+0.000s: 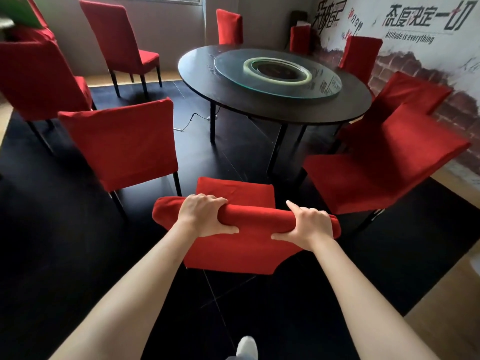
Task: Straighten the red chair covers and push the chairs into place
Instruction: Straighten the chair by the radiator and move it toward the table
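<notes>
Both hands clasp the top of the nearest chair back: the left hand [205,216] curls over the rolled red cover [233,245], fingers in front and thumb behind, and the right hand [309,224] grips the same edge further along, forefinger stretched forward. This chair [235,189] stands well short of the round desk [272,81], its cover bunched at the top and hanging unevenly at the bottom hem. Judging by the room, the job is at an early stage: the chair to the left [119,141] and the one to the right [384,162] stand askew, others sit scattered by the far wall, and a few are already close to the desk.
</notes>
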Tool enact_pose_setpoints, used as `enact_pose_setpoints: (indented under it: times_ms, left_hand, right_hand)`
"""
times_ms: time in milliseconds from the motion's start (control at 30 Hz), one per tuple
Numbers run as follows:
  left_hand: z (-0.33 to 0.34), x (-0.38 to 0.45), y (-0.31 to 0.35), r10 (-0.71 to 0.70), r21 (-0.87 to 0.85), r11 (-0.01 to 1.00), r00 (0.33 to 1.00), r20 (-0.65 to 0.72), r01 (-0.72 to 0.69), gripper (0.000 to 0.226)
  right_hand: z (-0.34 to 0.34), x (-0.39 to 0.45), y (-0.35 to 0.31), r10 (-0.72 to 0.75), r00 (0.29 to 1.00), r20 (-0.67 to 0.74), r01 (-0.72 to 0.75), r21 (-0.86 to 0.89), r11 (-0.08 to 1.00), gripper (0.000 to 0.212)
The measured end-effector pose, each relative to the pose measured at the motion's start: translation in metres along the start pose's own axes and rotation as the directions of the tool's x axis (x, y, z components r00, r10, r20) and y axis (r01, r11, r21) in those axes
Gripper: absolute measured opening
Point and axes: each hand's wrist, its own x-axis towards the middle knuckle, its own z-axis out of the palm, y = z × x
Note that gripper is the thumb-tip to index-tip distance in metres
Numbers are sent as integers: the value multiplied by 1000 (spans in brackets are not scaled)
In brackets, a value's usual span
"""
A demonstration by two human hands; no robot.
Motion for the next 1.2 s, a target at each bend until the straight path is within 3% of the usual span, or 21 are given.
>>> enact_pose_setpoints:
  times_ms: [567,933,1200]
  left_hand:
    - [5,129,-1,-1,2,1000,998,-64,1,98]
    - [17,118,23,15,30,999,998,-62,-13,89]
    - [17,102,7,23,-21,999,999,-38,-24,96]
  right_hand:
    - [-7,127,53,10,999,-49,-15,-122,992,115]
    - [1,114,67,35,999,-1,-34,-139,990,102]
    - [8,102,49,29,998,-60,-37,-143,989,97]
